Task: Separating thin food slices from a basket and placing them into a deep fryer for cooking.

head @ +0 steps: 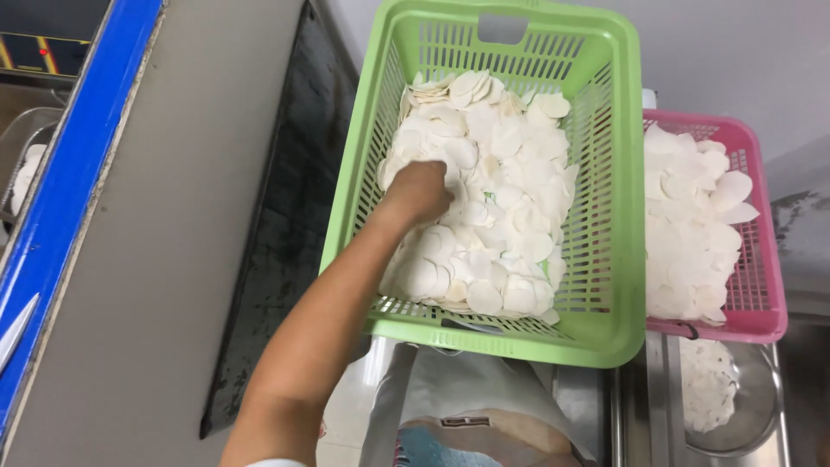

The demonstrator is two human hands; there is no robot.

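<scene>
My left hand [419, 190] reaches into a green slotted plastic basket [605, 285] heaped with thin white round discs [506, 190]. The hand rests on the left side of the pile, knuckles up. Its fingers are curled down among the discs and hidden, so I cannot tell whether they hold any. My forearm runs from the lower left up over the basket's near left rim. My right hand is out of view.
A pink basket [765, 285] of the same white discs stands against the green one's right side. Below it a metal bowl [752, 406] holds more discs. A grey panel with a blue edge [78, 156] rises on the left. A sack [467, 406] lies under the green basket.
</scene>
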